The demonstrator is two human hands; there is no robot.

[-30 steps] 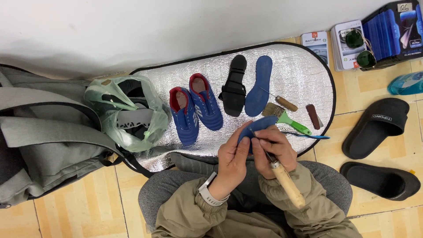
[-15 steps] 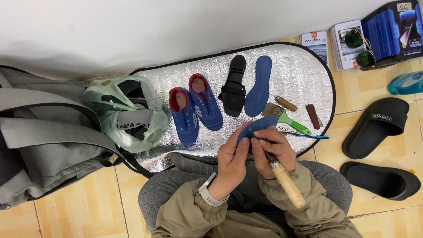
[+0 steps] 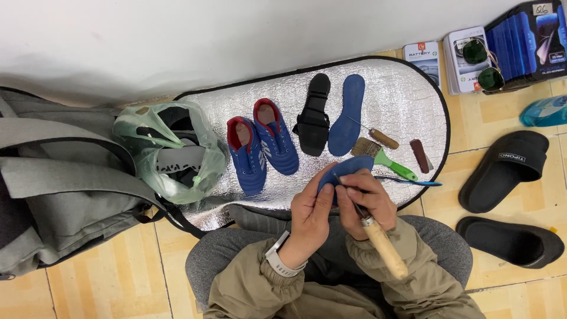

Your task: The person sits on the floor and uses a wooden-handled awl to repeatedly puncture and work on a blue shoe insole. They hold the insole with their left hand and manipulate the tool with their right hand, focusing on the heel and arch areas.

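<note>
Two hands over the lap: left hand (image 3: 312, 214) clamps the curved blue insole (image 3: 347, 169), right hand (image 3: 365, 201) grips the wooden-handled awl (image 3: 384, 247), tip at the insole. One slip could stab the left fingers (image 3: 323, 198).

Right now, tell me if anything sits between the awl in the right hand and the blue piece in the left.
Nothing visible does. The right hand holds the wooden-handled awl with its tip against the blue piece, which the left hand holds.
</note>
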